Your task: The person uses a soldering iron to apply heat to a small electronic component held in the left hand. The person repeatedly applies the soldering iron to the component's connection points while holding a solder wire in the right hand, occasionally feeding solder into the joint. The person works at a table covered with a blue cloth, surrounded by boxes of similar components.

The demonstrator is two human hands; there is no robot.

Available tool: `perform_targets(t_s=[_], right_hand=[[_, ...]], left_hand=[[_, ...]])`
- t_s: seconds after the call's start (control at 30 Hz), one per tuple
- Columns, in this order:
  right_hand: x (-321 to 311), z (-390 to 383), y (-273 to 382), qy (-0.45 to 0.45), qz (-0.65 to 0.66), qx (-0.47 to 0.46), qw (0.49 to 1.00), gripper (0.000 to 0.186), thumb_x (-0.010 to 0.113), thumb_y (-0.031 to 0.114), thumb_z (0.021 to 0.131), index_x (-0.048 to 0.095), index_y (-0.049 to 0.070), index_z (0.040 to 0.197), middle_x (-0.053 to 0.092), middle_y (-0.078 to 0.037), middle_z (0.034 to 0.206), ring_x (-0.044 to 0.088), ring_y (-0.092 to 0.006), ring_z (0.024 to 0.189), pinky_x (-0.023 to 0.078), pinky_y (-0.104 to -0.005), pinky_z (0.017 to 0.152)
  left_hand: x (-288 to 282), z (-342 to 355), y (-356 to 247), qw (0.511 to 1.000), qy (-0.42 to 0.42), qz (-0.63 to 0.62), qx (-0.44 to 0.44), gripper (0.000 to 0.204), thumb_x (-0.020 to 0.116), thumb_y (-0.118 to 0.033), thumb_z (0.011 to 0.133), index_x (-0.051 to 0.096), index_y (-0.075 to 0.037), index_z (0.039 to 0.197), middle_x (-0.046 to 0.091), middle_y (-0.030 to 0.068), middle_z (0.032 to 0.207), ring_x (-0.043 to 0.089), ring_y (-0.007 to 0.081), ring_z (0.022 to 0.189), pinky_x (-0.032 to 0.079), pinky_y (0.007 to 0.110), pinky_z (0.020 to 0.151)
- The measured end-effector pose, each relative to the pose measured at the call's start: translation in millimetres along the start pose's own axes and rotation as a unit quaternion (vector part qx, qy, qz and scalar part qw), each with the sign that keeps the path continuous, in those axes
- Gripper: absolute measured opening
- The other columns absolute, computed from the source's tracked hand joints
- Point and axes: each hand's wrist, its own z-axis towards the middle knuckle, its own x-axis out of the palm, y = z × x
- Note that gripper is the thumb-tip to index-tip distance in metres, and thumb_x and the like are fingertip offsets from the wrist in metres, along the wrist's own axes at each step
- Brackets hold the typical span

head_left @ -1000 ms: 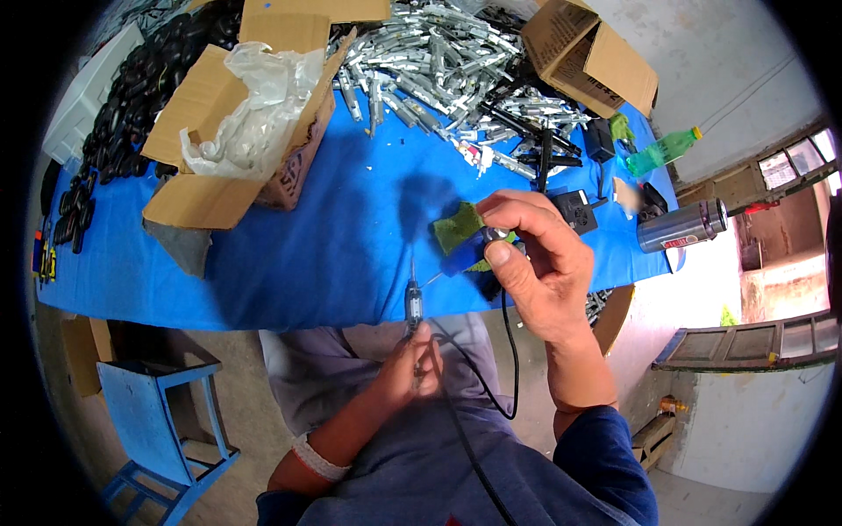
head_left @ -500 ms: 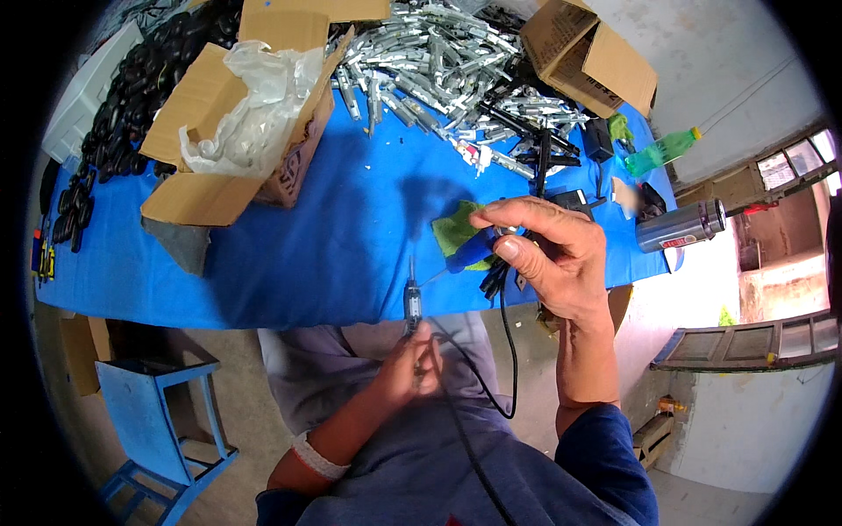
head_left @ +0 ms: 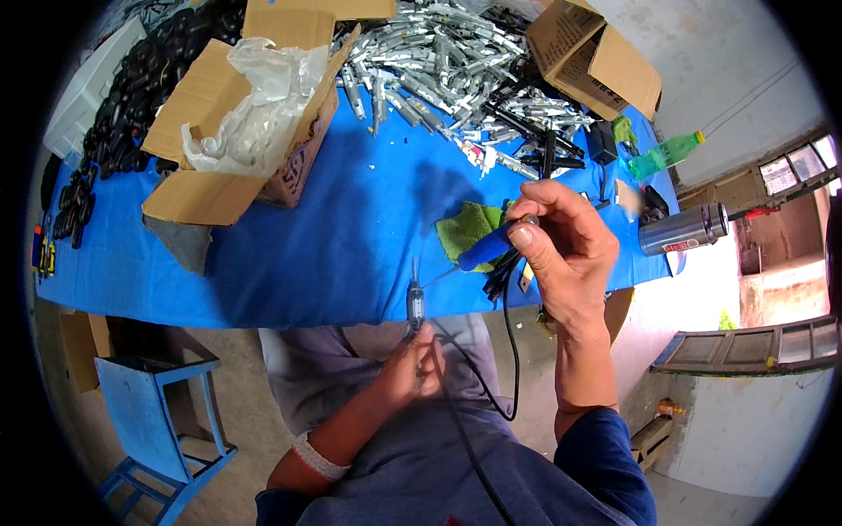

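Here's the slim grey part [head_left: 415,305], pinched in the left hand [head_left: 412,364], pale patch showing, thin prong aimed at twelve o'clock! At its two o'clock, the blue-handled screwdriver [head_left: 485,248] slants from the right hand [head_left: 572,263], shaft pointing to eight, tip near the part; contact, I can't tell from here.

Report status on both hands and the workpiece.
Left hand holding grey part. Right hand gripping blue tool, tip by part. Green cloth lies apart from part.

The tool handle [head_left: 484,249] and tablecloth [head_left: 338,241] are blue.
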Motion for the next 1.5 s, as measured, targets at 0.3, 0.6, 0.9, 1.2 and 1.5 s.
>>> perform_targets(t_s=[0.3,0.6,0.9,1.2,1.5], right_hand=[[7.6,-6.7,-2.9,0.007,0.053,-0.005,0.999,0.020,0.066,0.008,0.087,0.061,-0.001,0.104,0.066,-0.013,0.104,0.062,-0.0175,0.096,0.049,-0.0280,0.082],[15.2,-8.7,-4.6,-0.046,-0.196,-0.118,0.972,0.027,0.078,0.007,0.072,0.067,0.001,0.096,0.064,-0.011,0.092,0.060,-0.0162,0.085,0.048,-0.0259,0.071],[6.2,3.0,8.8,0.085,0.063,0.004,0.994,0.019,0.069,0.005,0.081,0.065,-0.002,0.098,0.066,-0.013,0.101,0.063,-0.0200,0.089,0.050,-0.0283,0.077],[9.2,-6.3,-5.0,-0.021,-0.140,-0.115,0.983,0.022,0.074,0.006,0.076,0.066,-0.001,0.096,0.066,-0.012,0.098,0.062,-0.0178,0.086,0.049,-0.0274,0.073],[3.4,5.5,5.1,0.039,0.007,0.007,0.999,0.016,0.069,0.004,0.081,0.066,0.000,0.096,0.066,-0.013,0.097,0.063,-0.0183,0.088,0.049,-0.0288,0.077]], left_hand=[[-1.5,0.5,1.1,1.000,0.000,0.008,0.005,0.055,0.031,-0.058,0.096,0.042,-0.013,0.066,0.040,0.0035,0.050,0.039,0.0157,0.041,0.034,0.028,0.043],[3.3,-2.1,-0.8,0.999,-0.014,0.033,0.019,0.055,0.029,-0.058,0.097,0.041,-0.013,0.066,0.039,0.0022,0.048,0.040,0.0152,0.041,0.034,0.027,0.042],[4.6,-1.3,0.5,1.000,-0.017,0.008,0.025,0.054,0.031,-0.056,0.097,0.042,-0.013,0.065,0.039,0.0023,0.048,0.039,0.0151,0.041,0.033,0.027,0.041],[1.1,-2.7,-0.8,1.000,-0.001,0.007,0.010,0.054,0.029,-0.056,0.097,0.041,-0.013,0.067,0.039,0.0026,0.049,0.039,0.0148,0.043,0.034,0.027,0.043],[1.3,-1.3,-0.5,1.000,0.004,0.018,0.018,0.055,0.029,-0.057,0.097,0.042,-0.013,0.067,0.041,0.0038,0.049,0.040,0.0148,0.042,0.034,0.027,0.043]])
